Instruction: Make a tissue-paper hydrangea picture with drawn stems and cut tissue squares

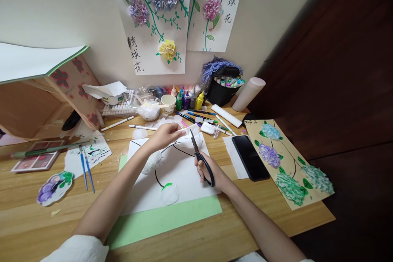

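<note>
Black-handled scissors point(208, 168) are in my right hand point(216, 175), fingers wrapped round the handles and blades pointing away from me. My left hand point(166, 136) pinches a thin white tissue paper point(190, 129), whose edge lies by the scissor tips; whether the blades touch it I cannot tell. Below my hands lies a white drawing sheet point(190, 176) with dark painted stems. A puffy white paper flower point(153, 163) sits on it, partly behind my left forearm. Near the sheet's lower edge is a round white patch point(170, 194) with a green top.
A green sheet point(166, 221) lies under the drawing. Right are a phone point(250, 157) and a flower picture point(290, 163). Behind stand a paper cup point(168, 103), paint bottles point(193, 99) and scattered pens. Left are brushes point(83, 168), a paint palette point(55, 188) and a cardboard box point(72, 82).
</note>
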Tool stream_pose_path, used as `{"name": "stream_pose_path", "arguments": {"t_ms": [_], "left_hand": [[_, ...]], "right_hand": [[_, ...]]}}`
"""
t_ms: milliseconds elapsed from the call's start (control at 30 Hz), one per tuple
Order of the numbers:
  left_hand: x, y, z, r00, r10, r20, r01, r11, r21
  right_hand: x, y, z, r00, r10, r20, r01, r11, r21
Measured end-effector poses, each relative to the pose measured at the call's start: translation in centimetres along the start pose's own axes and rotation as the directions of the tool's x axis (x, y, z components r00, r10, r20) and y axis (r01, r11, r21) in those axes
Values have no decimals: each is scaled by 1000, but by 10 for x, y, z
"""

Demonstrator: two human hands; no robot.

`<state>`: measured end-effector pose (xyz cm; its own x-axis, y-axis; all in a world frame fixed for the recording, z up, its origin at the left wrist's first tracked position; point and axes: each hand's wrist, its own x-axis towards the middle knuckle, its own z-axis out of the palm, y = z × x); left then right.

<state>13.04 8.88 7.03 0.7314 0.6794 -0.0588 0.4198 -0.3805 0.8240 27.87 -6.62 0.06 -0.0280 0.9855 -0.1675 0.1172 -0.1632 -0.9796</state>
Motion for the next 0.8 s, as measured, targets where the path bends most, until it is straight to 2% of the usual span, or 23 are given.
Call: {"name": "stream_pose_path", "arguments": {"t_ms": [300,533,700,800], "left_hand": [[-2,3,2,997,33,64,-34,999,13],[-2,2,2,998,-1,55,1,1000,4],[-4,6,17,990,48,134,-52,998,22],[-6,9,28,981,76,180,-78,997,6]], "right_hand": [[-1,-1,-1,1000,-21,0,21,1000,-3],[6,4,5,982,123,-145,-113,990,80],[8,-5,7,962,79,-263,-16,972,234],[9,-7,4,947,35,-320,48,968,246]]}}
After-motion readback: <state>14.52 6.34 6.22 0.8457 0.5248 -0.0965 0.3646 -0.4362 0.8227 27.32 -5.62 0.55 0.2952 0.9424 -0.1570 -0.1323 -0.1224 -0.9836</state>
